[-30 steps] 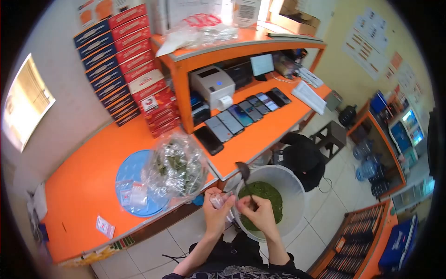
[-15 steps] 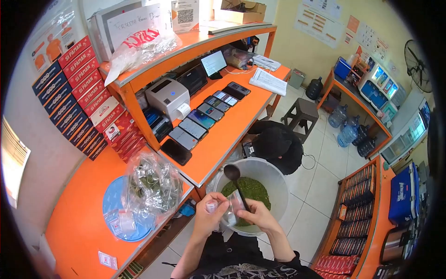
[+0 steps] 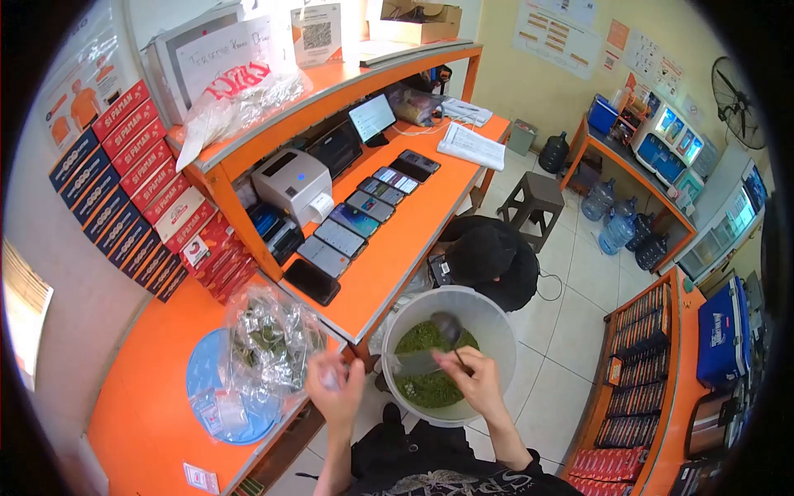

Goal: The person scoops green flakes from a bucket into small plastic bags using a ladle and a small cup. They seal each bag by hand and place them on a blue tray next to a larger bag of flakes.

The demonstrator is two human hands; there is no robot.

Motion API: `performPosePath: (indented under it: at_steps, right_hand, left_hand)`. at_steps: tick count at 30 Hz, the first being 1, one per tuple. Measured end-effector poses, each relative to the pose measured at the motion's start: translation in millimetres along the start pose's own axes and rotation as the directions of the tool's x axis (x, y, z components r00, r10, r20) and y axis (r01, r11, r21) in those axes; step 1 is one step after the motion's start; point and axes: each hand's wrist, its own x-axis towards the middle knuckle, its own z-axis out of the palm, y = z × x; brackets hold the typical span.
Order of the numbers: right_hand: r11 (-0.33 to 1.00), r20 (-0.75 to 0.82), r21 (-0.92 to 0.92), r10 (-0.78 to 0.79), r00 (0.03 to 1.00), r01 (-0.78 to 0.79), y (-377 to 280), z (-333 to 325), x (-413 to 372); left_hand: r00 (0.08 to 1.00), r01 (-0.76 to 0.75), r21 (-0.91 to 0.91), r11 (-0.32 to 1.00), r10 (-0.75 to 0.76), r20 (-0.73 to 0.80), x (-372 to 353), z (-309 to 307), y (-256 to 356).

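A white tub (image 3: 499, 347) holds finely cut green material (image 3: 438, 388). My right hand (image 3: 474, 378) is over the tub, fingers closed on the handle of a black ladle (image 3: 447, 328). A clear plastic bag (image 3: 413, 363) stretches from those same fingers out to the left. My left hand (image 3: 335, 387) is left of the tub, curled round something small and pale, blurred by motion. Left of it, a clear bag of green leaves (image 3: 269, 343) rests partly on a blue round tray (image 3: 203, 364), with small labelled packets (image 3: 217, 413) on the tray.
Several phones (image 3: 339, 238) and a label printer (image 3: 289, 182) stand on the orange counter (image 3: 372, 285). A person in black (image 3: 488, 256) crouches just behind the tub. Stacked boxes (image 3: 149, 165) rise at the left; a shelf of packets (image 3: 633, 364) stands at the right.
My hands have moved apart, the left one to the left and the right one slightly right. The ladle and clear bag have gone with my right hand, and the ladle's bowl is lower over the tub.
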Motion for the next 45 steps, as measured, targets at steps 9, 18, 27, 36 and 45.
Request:
performPosePath:
  at_steps: [9,18,27,36,45]
  right_hand:
    - [0.978,0.189,0.037,0.195,0.962,-0.206,8,14,-12]
    - [0.901,0.386,-0.289,-0.2,0.9,0.324,-32,-15,3]
    - [0.865,0.145,-0.293,-0.38,0.914,0.406,-39,-36,2]
    - [0.724,0.424,-0.424,-0.373,0.826,0.544,-56,-49,3]
    - [0.846,0.169,-0.287,-0.417,0.893,0.449,-61,-49,-2]
  left_hand:
    - [0.795,0.292,0.004,0.957,-0.245,0.555,-34,27,5]
    - [0.686,-0.199,0.229,0.953,-0.031,0.727,-9,27,56]
    - [0.76,-0.185,0.129,0.974,0.058,0.647,-32,57,68]
    - [0.57,-0.09,0.022,0.996,0.034,0.821,-12,48,73]
    - [0.663,-0.545,0.117,0.83,0.341,0.667,-29,51,88]
